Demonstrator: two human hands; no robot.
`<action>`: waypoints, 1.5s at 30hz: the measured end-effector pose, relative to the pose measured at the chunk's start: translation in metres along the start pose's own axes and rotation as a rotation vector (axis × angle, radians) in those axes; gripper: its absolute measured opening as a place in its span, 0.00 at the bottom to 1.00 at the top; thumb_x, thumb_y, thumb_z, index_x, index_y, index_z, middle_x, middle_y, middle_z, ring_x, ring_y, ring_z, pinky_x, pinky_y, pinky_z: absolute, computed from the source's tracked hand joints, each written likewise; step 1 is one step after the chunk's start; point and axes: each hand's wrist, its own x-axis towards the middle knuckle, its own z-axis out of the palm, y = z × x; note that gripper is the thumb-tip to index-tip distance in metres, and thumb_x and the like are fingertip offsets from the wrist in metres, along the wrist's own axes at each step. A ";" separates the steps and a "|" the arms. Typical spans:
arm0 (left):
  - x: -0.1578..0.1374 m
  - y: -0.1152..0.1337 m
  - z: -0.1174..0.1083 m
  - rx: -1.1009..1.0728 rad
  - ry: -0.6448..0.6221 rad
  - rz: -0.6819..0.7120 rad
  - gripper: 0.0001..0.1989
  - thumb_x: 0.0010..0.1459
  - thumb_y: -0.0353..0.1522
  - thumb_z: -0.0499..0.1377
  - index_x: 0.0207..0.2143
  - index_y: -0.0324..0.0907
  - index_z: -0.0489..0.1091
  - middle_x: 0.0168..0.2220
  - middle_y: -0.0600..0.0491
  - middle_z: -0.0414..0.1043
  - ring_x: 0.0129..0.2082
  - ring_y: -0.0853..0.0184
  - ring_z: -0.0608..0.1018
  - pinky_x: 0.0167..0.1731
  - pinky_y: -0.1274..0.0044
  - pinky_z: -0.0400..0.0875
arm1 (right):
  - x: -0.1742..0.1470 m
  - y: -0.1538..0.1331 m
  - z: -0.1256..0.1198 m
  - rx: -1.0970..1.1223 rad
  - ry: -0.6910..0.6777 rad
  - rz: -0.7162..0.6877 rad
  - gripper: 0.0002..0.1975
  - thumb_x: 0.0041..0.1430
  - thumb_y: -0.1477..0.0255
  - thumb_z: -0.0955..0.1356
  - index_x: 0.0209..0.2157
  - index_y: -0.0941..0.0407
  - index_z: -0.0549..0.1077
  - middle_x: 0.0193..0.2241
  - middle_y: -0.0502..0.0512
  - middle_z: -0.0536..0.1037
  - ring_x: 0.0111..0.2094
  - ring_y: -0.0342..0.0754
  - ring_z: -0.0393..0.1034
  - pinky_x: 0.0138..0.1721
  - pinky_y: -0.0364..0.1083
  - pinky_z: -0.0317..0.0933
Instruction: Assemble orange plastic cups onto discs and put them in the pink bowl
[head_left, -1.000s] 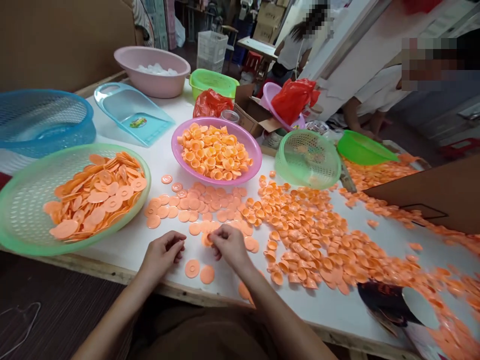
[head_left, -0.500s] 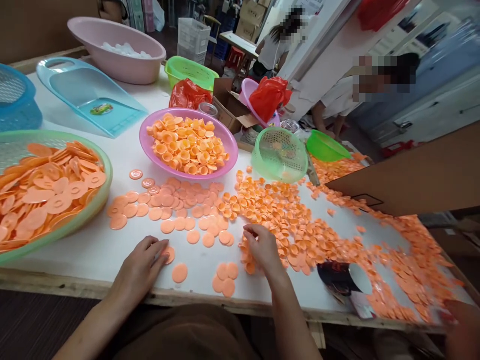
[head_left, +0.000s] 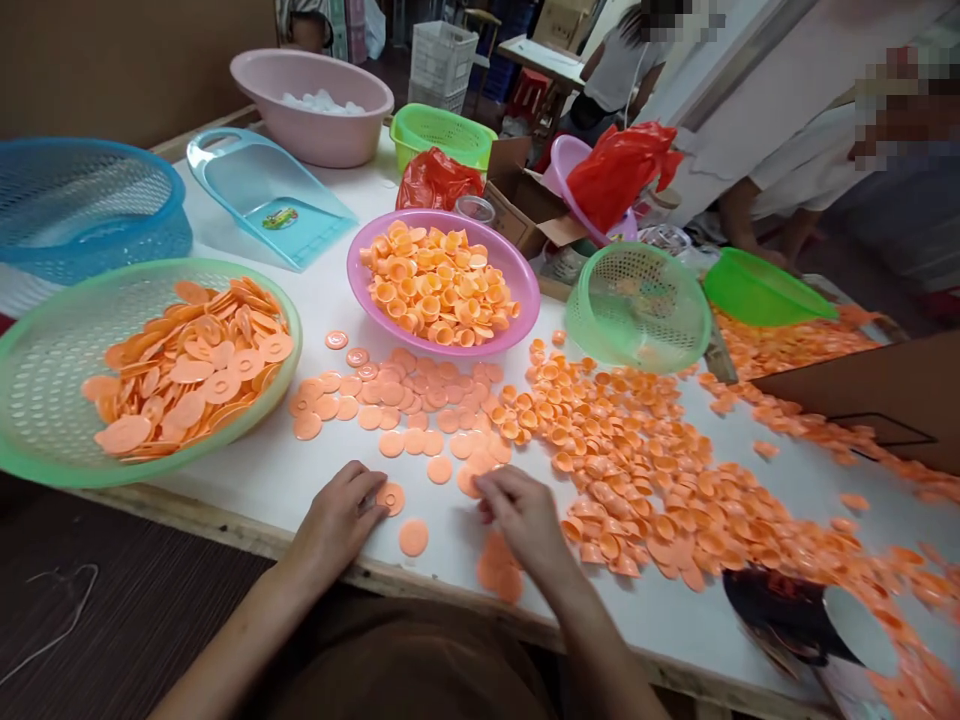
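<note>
My left hand [head_left: 343,515] rests near the table's front edge, thumb and fingers closed at the rim of a flat orange disc [head_left: 391,499] with a raised ring. Just in front lies another smooth orange disc [head_left: 414,538]. My right hand [head_left: 526,518] reaches over the table with its fingers pinched at the edge of an orange disc [head_left: 468,482]. Below its wrist, a small cluster of overlapping discs [head_left: 499,568] is partly covered. Farther back, many flat discs [head_left: 390,392] are spread out, bordering a heap of small orange cups [head_left: 622,450] on the right.
A pink bowl [head_left: 531,312] holds orange cups; a green colander [head_left: 45,375] at left holds discs. Behind stand a blue basket [head_left: 161,215], blue scoop [head_left: 300,235], pink basin [head_left: 315,140] and pale green basket [head_left: 637,300]. Cardboard [head_left: 862,400] juts in at right; a co-worker [head_left: 802,150] bends beyond.
The view has swung left, so things appear farther right. My right hand has moved left from the cups to the discs. My left hand stays by the ringed disc.
</note>
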 end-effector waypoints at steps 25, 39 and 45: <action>0.008 -0.001 -0.004 -0.179 -0.109 -0.054 0.13 0.57 0.32 0.54 0.44 0.44 0.73 0.32 0.53 0.75 0.33 0.65 0.75 0.34 0.75 0.69 | 0.006 -0.022 0.105 -0.109 -0.071 0.062 0.06 0.49 0.79 0.63 0.21 0.56 0.65 0.18 0.47 0.70 0.23 0.43 0.64 0.24 0.40 0.53; 0.012 0.003 0.000 -0.326 -0.089 -0.275 0.11 0.55 0.39 0.54 0.28 0.43 0.70 0.25 0.55 0.73 0.27 0.67 0.74 0.28 0.78 0.67 | 0.015 -0.038 0.106 -0.328 -0.174 0.020 0.08 0.50 0.82 0.63 0.24 0.55 0.65 0.21 0.51 0.72 0.22 0.45 0.64 0.22 0.41 0.49; 0.009 0.010 0.000 -0.508 -0.094 -0.455 0.11 0.52 0.42 0.56 0.30 0.43 0.68 0.18 0.60 0.65 0.16 0.71 0.69 0.17 0.80 0.63 | 0.012 -0.033 0.108 -0.231 -0.170 -0.051 0.08 0.56 0.80 0.61 0.25 0.55 0.64 0.23 0.51 0.72 0.24 0.44 0.65 0.25 0.41 0.53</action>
